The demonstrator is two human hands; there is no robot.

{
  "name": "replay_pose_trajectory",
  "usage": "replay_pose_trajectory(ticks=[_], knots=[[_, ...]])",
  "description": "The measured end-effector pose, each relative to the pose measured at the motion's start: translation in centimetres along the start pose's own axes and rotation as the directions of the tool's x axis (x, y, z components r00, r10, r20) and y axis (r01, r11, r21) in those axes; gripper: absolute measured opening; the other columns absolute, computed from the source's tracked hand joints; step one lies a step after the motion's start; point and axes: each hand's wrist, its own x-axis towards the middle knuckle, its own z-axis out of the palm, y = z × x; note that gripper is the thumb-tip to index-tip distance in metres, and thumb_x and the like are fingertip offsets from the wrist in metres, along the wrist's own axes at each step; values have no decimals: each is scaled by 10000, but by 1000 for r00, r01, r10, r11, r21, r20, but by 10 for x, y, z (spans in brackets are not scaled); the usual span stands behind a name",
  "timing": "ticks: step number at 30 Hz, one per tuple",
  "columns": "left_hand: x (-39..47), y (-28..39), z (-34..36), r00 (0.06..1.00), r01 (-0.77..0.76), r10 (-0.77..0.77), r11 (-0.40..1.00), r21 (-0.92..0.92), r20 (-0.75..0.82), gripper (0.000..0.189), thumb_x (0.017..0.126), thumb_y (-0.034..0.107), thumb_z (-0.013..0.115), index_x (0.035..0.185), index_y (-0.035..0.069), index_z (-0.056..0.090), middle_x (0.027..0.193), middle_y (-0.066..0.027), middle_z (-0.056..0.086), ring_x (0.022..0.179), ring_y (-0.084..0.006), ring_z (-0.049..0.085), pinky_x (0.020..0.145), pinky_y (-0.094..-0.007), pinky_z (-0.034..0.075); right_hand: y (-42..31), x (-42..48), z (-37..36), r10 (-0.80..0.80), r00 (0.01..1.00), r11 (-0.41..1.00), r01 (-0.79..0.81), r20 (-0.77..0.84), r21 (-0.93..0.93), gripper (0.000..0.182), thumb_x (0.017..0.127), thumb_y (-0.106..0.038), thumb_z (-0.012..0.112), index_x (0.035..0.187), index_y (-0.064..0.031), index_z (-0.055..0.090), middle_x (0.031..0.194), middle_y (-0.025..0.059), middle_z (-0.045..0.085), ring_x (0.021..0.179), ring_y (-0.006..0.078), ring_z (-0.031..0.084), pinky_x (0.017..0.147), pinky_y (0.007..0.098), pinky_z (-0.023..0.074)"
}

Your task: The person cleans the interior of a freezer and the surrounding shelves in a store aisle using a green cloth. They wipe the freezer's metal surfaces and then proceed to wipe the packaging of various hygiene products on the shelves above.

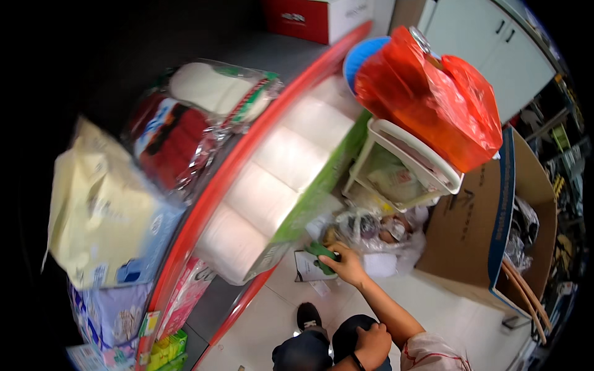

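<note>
My right hand (pixel 345 264) reaches down between the shelf and the clutter on the floor, its thumb and fingers closed on a dark green object (pixel 321 250). Its exact kind is too blurred to tell. Just under it is a white printed packet (pixel 306 266) on the tiles. Clear plastic bags (pixel 371 227) with mixed contents lie beyond the hand, next to a white crumpled bundle (pixel 379 264). My left hand (pixel 375 342), with a black band at the wrist, rests with curled fingers near my knee and forearm; nothing shows in it.
Left stands a red-edged shelf (pixel 260 132) with a pack of white paper rolls (pixel 264 185) and wrapped goods. A red plastic bag (pixel 427 97) sits above a white plastic rack (pixel 408 157). To the right is an open cardboard box (pixel 464 232) with sticks protruding.
</note>
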Motion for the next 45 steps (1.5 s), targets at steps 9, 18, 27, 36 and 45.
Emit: replay_pose_trajectory(ticks=[9, 18, 27, 36, 45], knots=[[18, -2, -13, 987, -19, -9, 986, 168, 159, 341, 881, 203, 604, 1193, 84, 673, 1203, -123, 670, 1125, -332, 605, 965, -610, 422, -53, -24, -24, 25, 999, 998, -26, 24, 65, 281, 753, -102, 700, 745, 12, 443, 864, 184, 652, 785, 312, 607, 750, 397, 504], [-13, 5, 118, 955, -55, 195, 856, -514, 222, 400, 969, 323, 528, 1274, 85, 631, 1284, -173, 647, 1220, -334, 587, 1033, -429, 442, -195, -155, -108, 448, 892, 894, -448, 67, -20, 445, 877, -338, 736, 1216, -100, 572, 788, 198, 668, 785, 357, 677, 746, 434, 525], [-135, 90, 95, 913, 256, 46, 707, -660, 405, 295, 991, 236, 585, 1226, 77, 665, 1003, -66, 745, 920, -168, 696, 874, -303, 526, -192, -345, -249, 815, 578, 487, -657, -30, 575, 375, 888, -200, 772, 1114, -32, 524, 865, 123, 657, 824, 245, 697, 702, 383, 582], [-156, 291, 60, 945, 140, -299, 10, -990, 131, 619, 943, 210, 714, 1474, 106, 412, 1282, -101, 618, 1116, -194, 633, 962, -337, 507, -268, -437, -293, 701, 670, 572, -732, 243, 371, 300, 797, -67, 765, 1073, 1, 669, 933, 59, 689, 852, 162, 650, 776, 298, 531], [-211, 426, -12, 846, -391, -384, 22, -920, -369, 490, 899, 205, 777, 1291, 14, 552, 1173, -62, 675, 1058, -142, 652, 903, -306, 540, -382, -503, -316, 533, 819, 779, -573, 212, 255, 318, 905, -149, 731, 1142, 6, 588, 1003, 91, 637, 891, 168, 625, 771, 292, 512]])
